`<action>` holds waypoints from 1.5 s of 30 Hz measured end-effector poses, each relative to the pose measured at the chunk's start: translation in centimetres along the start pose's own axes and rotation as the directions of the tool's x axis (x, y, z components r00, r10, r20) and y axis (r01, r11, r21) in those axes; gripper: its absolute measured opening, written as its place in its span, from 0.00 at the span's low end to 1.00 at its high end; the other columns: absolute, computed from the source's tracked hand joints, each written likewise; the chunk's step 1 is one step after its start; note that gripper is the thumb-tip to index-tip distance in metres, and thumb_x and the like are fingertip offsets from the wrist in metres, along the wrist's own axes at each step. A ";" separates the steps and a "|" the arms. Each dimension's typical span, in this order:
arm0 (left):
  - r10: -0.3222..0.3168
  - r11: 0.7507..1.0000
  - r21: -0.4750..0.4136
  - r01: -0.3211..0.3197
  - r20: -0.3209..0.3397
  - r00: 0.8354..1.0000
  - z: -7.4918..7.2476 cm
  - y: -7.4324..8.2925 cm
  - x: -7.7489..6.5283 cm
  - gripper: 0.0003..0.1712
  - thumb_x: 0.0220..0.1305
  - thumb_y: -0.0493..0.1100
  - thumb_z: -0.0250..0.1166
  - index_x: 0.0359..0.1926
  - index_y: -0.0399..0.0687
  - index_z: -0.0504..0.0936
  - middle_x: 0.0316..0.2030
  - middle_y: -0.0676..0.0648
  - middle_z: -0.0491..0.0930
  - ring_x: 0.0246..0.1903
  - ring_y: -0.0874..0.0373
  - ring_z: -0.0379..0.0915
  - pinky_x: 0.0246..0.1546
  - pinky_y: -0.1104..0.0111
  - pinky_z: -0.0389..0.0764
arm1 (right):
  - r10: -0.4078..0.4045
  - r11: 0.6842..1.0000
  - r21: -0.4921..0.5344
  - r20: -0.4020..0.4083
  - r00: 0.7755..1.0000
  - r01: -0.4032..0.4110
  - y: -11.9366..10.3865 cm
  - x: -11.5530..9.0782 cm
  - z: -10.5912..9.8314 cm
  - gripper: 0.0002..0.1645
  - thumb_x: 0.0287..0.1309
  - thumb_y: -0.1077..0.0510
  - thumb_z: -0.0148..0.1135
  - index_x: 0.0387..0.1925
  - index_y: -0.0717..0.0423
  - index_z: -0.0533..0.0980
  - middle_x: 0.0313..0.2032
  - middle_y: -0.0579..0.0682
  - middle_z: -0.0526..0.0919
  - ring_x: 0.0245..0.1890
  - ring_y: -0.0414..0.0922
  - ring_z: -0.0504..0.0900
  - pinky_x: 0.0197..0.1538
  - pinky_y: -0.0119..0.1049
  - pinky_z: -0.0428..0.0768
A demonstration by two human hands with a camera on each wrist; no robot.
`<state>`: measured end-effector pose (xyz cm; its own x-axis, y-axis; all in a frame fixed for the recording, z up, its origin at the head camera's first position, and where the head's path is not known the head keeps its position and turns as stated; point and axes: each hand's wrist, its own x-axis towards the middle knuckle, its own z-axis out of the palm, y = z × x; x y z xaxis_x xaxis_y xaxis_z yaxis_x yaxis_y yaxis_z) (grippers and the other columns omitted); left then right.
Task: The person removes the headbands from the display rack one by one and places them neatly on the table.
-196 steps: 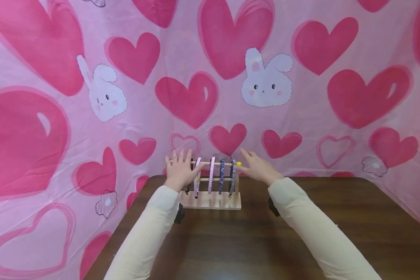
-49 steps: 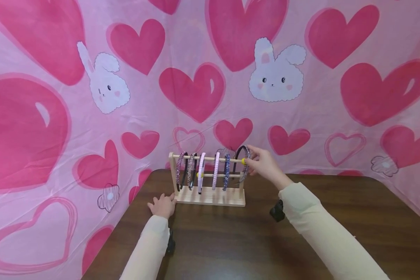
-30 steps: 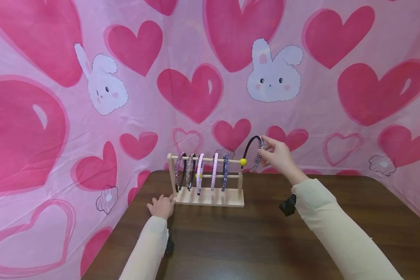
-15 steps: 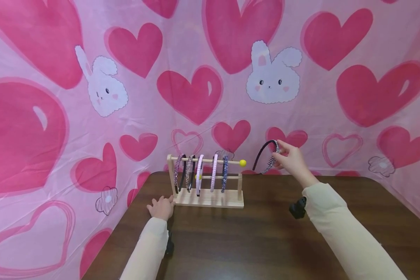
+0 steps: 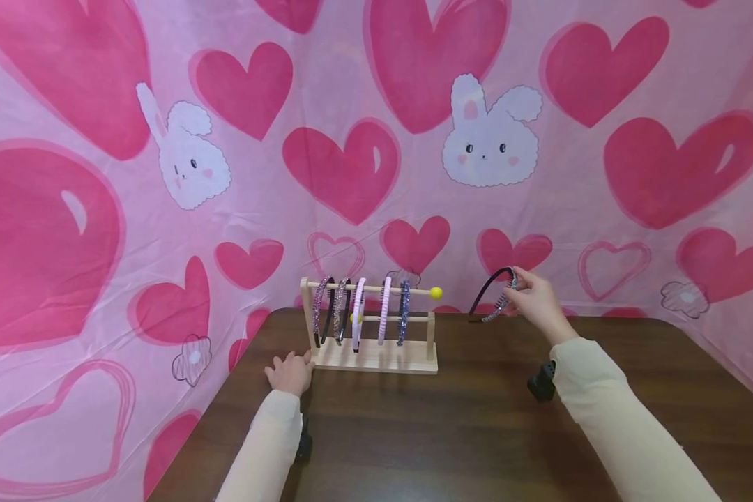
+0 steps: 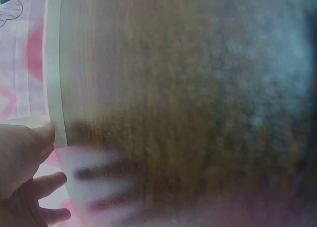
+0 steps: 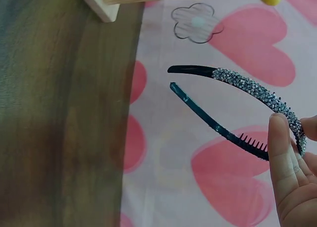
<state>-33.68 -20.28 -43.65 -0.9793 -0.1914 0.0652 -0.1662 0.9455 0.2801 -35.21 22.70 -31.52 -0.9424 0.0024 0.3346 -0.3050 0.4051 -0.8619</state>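
My right hand point(image 5: 539, 307) pinches a black headband covered in silver glitter point(image 7: 247, 86) between thumb and fingers. Off to the right of the wooden rack point(image 5: 376, 357), the headband hangs in the air with its ends pointing left and down. In the right wrist view its comb teeth and both black tips show. My left hand point(image 5: 290, 374), fingers spread, touches the left end of the rack's base. On the upper rod hang a pink glitter headband point(image 5: 317, 310), a pale pink one point(image 5: 358, 314), a blue glitter one point(image 5: 404, 312) and others.
A yellow ball point(image 5: 436, 293) caps the right end of the upper rod, and a second one sits on the lower rod. The rack stands near the back of the dark wooden table point(image 5: 414, 432). Behind it hangs a pink cloth point(image 5: 414, 174) with hearts and rabbits.
The right hand has slid the silver glitter headband off the rod's right end, carried it rightward, then lowered it slightly. Earlier, the left hand came down from the rod to the base.
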 end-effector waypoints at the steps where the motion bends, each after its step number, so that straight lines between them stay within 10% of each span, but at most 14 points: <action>1: 0.000 1.000 0.001 0.000 -0.001 1.000 0.0 0.0 0.0 0.23 0.66 0.46 0.55 0.60 0.45 0.72 0.56 0.33 0.67 0.53 0.33 0.57 0.50 0.40 0.54 | -0.002 1.000 0.005 -0.002 1.000 0.002 0.2 -0.1 0.0 0.37 0.59 0.69 0.54 0.66 0.70 0.51 0.40 0.68 0.69 0.17 0.38 0.79 0.27 0.39 0.80; 32: 0.005 1.000 0.001 -0.005 0.002 1.000 0.3 -0.2 0.3 0.24 0.65 0.47 0.56 0.60 0.44 0.72 0.53 0.34 0.71 0.50 0.34 0.59 0.50 0.41 0.55 | 0.180 0.982 0.051 0.001 0.984 -0.180 6.6 -1.7 2.6 0.32 0.58 0.70 0.50 0.64 0.70 0.57 0.33 0.62 0.73 0.18 0.39 0.79 0.30 0.43 0.80; 45: -0.008 1.000 -0.002 0.008 0.006 1.000 0.4 -0.3 0.5 0.24 0.65 0.48 0.56 0.60 0.44 0.72 0.50 0.34 0.73 0.49 0.35 0.60 0.49 0.43 0.55 | 0.339 0.941 -0.020 0.012 0.941 -0.339 7.6 -2.8 2.7 0.23 0.57 0.62 0.56 0.53 0.72 0.69 0.33 0.63 0.80 0.18 0.44 0.81 0.25 0.40 0.80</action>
<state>-34.18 -20.53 -44.07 -0.9787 -0.1975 0.0568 -0.1740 0.9433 0.2826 -35.23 23.33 -40.02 -0.9915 0.1288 0.0183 0.0348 0.3983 -0.9166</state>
